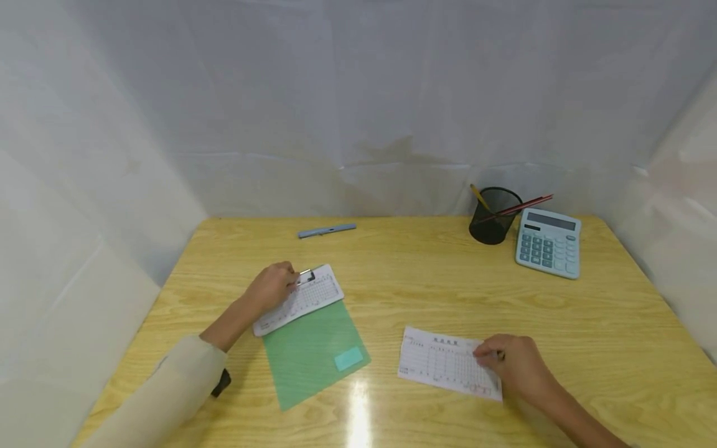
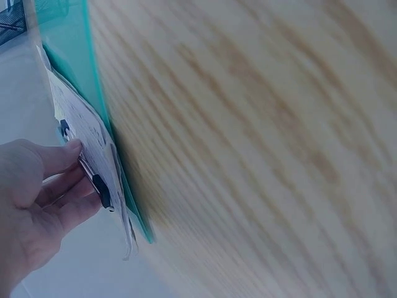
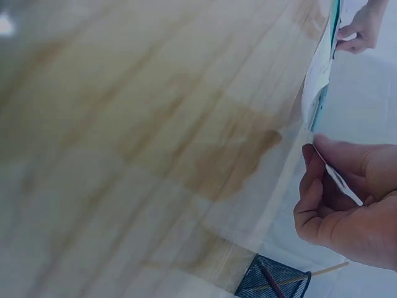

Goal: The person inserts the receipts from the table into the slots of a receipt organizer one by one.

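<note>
My left hand [image 1: 272, 287] pinches the clip [image 1: 305, 277], which has black ends and a metal wire, at the far edge of a stack of printed forms [image 1: 313, 295]. In the left wrist view, the thumb lies on the metal of the clip [image 2: 87, 167]. Beneath the stack, a translucent green folder [image 1: 310, 348] extends toward me, with a small turquoise label [image 1: 348, 359] near its corner. My right hand [image 1: 518, 367] holds a loose printed form [image 1: 442, 361] by its right end, between thumb and fingers. Red marks show at the form's lower right.
A blue pen [image 1: 327, 231] lies near the table's back edge. At the back right stands a black mesh pen cup [image 1: 490, 231] with pencils leaning in it, beside a light blue calculator [image 1: 549, 242]. Pale sheeting [image 1: 381, 112] surrounds the wooden table [image 1: 426, 286].
</note>
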The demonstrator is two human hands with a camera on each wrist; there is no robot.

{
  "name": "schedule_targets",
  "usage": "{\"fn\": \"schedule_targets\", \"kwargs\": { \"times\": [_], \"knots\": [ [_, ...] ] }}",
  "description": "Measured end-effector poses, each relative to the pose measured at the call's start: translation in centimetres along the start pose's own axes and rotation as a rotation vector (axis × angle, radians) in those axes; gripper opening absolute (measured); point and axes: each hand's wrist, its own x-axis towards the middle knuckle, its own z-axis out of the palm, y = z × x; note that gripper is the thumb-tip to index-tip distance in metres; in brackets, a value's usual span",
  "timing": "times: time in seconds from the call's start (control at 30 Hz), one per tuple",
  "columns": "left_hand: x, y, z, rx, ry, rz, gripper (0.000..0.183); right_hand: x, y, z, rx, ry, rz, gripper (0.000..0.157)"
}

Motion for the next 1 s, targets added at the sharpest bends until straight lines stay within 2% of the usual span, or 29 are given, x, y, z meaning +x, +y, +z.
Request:
{"fn": "schedule_targets", "kwargs": {
  "times": [0.1,0.3,0.4,0.5,0.73,1.0],
  "knots": [
    [0.1,-0.1,0.0,0.005,0.0,0.005,0.02,0.2,0.2,0.0,0.023,0.017,0.004,0.01],
    [0.1,-0.2,0.2,0.01,-0.008,-0.004,0.02,0.7,0.3,-0.2,0.054,-0.056,0.053,0.023],
    [0.1,-0.2,0.3,0.011,-0.003,-0.007,0.021,1.2,0.4,-0.4,0.066,-0.048,0.065,0.022],
    [0.1,-0.3,0.3,0.008,0.0,-0.004,0.02,1.9,0.4,-0.7,0.074,-0.037,0.036,0.021],
    [-0.1,-0.2,0.0,0.001,-0.004,0.001,0.02,4.0,-0.3,-1.3,0.079,-0.015,-0.097,0.021],
    [-0.1,-0.1,0.0,-0.013,0.003,0.0,0.021,7.0,-3.2,-1.4,0.151,-0.037,-0.131,0.021]
  ]
}}
